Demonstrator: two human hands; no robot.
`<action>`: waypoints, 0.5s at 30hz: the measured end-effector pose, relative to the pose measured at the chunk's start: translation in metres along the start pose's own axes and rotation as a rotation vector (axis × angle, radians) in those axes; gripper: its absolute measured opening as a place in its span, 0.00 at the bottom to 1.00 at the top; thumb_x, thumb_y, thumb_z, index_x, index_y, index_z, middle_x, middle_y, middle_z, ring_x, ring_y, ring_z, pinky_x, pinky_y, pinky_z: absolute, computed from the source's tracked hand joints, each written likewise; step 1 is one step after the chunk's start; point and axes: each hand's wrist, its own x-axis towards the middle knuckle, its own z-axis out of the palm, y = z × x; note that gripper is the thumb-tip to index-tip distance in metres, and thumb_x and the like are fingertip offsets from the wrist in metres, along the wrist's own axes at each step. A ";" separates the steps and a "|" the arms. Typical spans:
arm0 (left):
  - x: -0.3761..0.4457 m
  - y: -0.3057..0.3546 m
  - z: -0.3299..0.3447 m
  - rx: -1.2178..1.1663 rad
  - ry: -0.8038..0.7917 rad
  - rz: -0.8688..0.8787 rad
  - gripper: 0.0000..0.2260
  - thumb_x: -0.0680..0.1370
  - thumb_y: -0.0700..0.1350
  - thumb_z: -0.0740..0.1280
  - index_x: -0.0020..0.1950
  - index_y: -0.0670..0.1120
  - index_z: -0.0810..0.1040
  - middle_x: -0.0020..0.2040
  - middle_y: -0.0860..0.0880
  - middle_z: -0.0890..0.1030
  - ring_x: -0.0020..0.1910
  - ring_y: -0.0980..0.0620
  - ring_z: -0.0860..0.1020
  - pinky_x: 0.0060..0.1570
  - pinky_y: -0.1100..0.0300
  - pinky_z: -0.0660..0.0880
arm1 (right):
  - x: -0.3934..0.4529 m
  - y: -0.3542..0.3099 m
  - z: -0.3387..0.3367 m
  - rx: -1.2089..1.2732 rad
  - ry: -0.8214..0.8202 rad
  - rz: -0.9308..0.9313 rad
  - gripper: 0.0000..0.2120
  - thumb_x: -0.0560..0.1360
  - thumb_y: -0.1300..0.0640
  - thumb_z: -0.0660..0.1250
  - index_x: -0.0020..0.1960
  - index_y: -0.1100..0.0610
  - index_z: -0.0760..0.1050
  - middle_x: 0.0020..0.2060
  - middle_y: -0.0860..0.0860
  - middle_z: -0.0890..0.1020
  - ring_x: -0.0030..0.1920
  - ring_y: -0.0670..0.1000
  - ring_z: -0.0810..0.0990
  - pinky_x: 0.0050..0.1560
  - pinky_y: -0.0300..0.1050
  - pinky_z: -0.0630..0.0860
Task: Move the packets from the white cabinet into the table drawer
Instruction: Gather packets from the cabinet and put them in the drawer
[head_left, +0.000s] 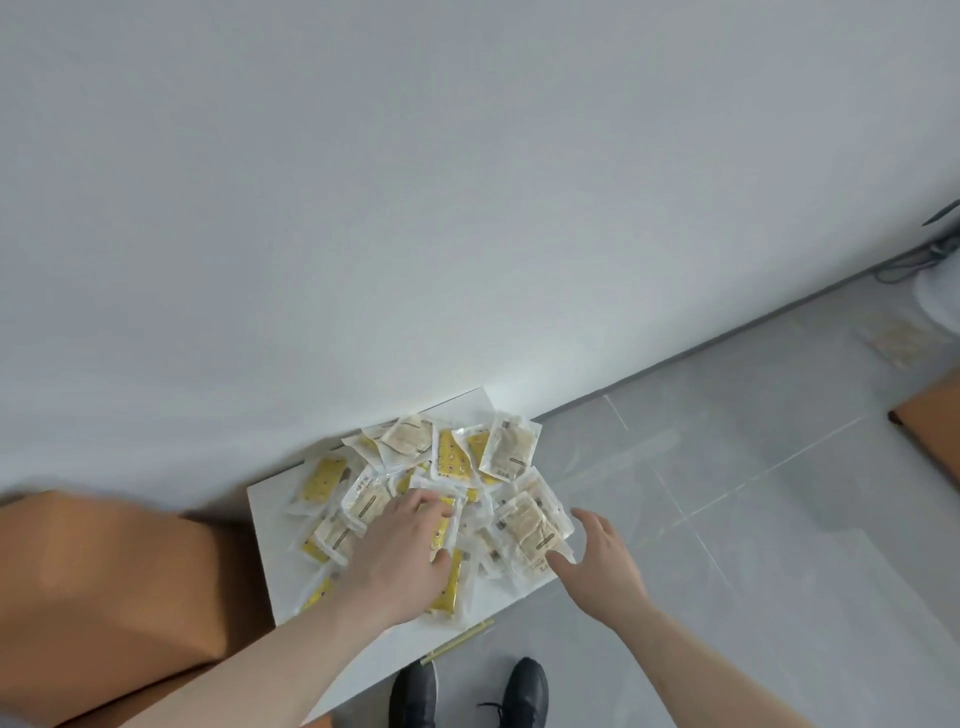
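Many clear packets (441, 499) lie heaped on the white cabinet (270, 525) top, long axes pointing every way. Left hand (402, 561) presses flat on the pile, fingers spread; right hand (597, 561) hovers open beside it, holding nothing — gathering seems underway, next scoop a bunch together.

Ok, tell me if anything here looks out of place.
One packet lies alone on the grey floor at far right, away from the jumbled heap of packets on the white cabinet.
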 end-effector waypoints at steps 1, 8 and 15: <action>0.017 -0.001 0.007 0.006 0.011 0.016 0.20 0.80 0.50 0.63 0.73 0.55 0.69 0.70 0.59 0.66 0.67 0.55 0.71 0.62 0.59 0.73 | 0.017 0.004 0.007 0.011 0.000 0.003 0.35 0.78 0.45 0.68 0.80 0.51 0.59 0.78 0.47 0.64 0.75 0.52 0.67 0.71 0.47 0.68; 0.145 0.021 0.044 0.056 0.119 0.089 0.19 0.81 0.53 0.63 0.72 0.53 0.71 0.69 0.54 0.70 0.67 0.51 0.71 0.65 0.55 0.71 | 0.098 0.035 0.039 0.028 -0.013 -0.017 0.43 0.73 0.38 0.72 0.81 0.48 0.57 0.78 0.45 0.63 0.77 0.51 0.65 0.72 0.48 0.68; 0.237 0.030 0.069 0.260 0.048 -0.120 0.33 0.76 0.67 0.63 0.71 0.46 0.69 0.68 0.46 0.72 0.67 0.44 0.69 0.64 0.47 0.68 | 0.118 0.049 0.055 0.065 -0.040 -0.021 0.47 0.68 0.37 0.77 0.80 0.47 0.59 0.72 0.43 0.68 0.71 0.49 0.69 0.68 0.45 0.71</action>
